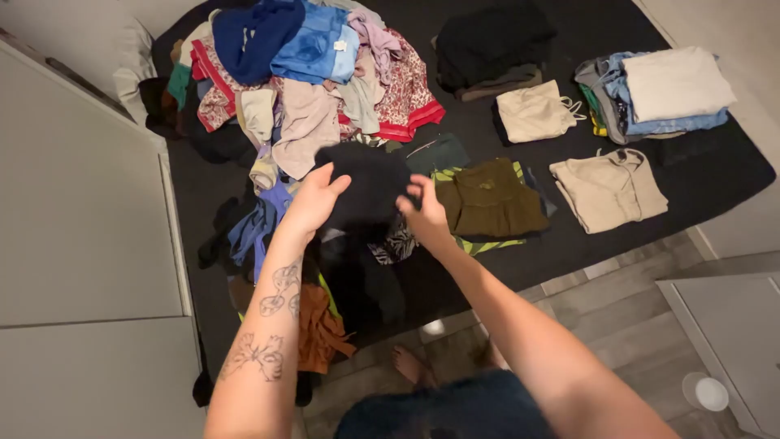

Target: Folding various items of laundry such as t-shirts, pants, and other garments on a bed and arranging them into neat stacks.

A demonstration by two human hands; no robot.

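My left hand [313,202] and my right hand [425,213] both grip a black garment [370,183] held up over the near edge of a bed with a dark cover [715,167]. Its lower part hangs down toward the floor. Behind it lies a big heap of unfolded clothes [309,73] in blue, pink, beige and red patterns. Just right of my right hand rests a folded olive-brown top [491,199] on a striped green piece.
Folded piles sit on the bed: a black stack [491,41], a beige bag-like piece [532,112], a beige shirt [609,189], a stack topped in white [670,85]. White cabinet [81,244] at left, white furniture [731,333] at right. My bare foot [410,366] stands on grey plank floor.
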